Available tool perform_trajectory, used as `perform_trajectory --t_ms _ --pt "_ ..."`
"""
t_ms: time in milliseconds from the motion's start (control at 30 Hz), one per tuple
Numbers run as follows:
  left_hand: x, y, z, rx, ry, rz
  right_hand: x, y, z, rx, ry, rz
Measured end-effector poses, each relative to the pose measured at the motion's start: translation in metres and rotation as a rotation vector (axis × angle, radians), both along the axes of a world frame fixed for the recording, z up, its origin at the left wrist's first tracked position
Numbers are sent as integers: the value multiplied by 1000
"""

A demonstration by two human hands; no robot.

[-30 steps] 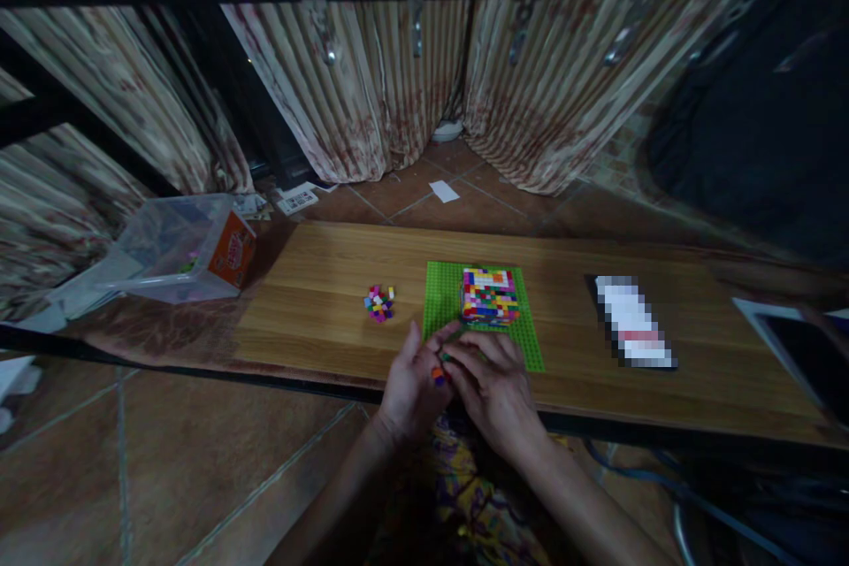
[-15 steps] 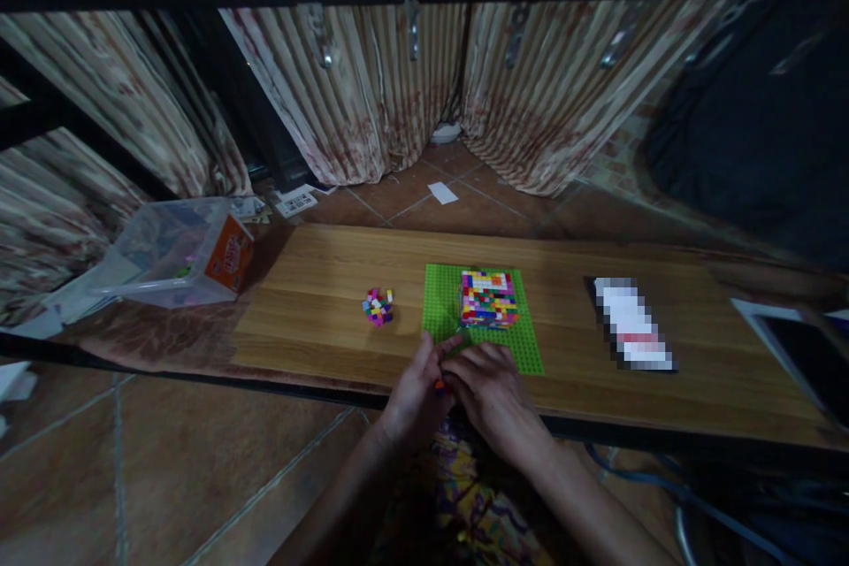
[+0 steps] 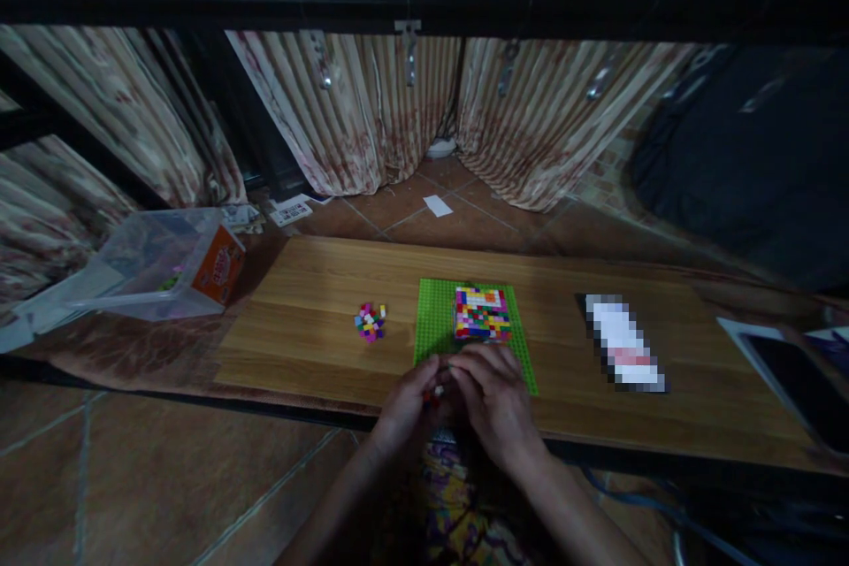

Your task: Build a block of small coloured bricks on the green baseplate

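My left hand [image 3: 408, 398] is closed around a few small toy bricks [image 3: 434, 394], red and pale ones showing at its palm. Close against it, my right hand [image 3: 497, 389] has its fingers curled and its fingertips meeting the left hand's; what those fingertips pinch, if anything, is hidden. Just beyond both hands lies a green studded baseplate [image 3: 434, 309], its near edge partly covered by them. On it stands a block-shaped build [image 3: 482, 316] of many-coloured bricks. A small pile of loose bricks [image 3: 370, 322] lies on the wooden table to the left of the baseplate.
A clear plastic bin [image 3: 172, 261] with an orange label stands left of the wooden tabletop [image 3: 311, 283]. To the right lies a phone-shaped object [image 3: 623, 343] with a blurred-out screen, and further right a dark tablet-like device [image 3: 796, 385]. A black bar [image 3: 424, 9] crosses above.
The view has tilted up slightly, so the table sits lower. My hands have drawn closer together at the fingertips, and the bricks in the left palm show a little differently.
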State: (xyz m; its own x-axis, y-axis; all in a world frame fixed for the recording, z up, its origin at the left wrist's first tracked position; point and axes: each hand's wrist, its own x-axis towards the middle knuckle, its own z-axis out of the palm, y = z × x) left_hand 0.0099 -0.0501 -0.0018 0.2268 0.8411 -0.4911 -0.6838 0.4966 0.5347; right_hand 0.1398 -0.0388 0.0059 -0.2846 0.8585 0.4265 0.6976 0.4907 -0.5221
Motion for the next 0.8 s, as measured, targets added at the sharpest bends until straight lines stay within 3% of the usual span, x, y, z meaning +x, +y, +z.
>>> perform_trajectory --t_ms 200,533,800 --pt "2 15 5 45 266 110 0 23 -5 156 85 -180" --pt "18 23 1 200 435 129 -3 35 -17 130 168 -235" --pt "20 20 5 204 425 138 -2 35 -17 136 263 -232"
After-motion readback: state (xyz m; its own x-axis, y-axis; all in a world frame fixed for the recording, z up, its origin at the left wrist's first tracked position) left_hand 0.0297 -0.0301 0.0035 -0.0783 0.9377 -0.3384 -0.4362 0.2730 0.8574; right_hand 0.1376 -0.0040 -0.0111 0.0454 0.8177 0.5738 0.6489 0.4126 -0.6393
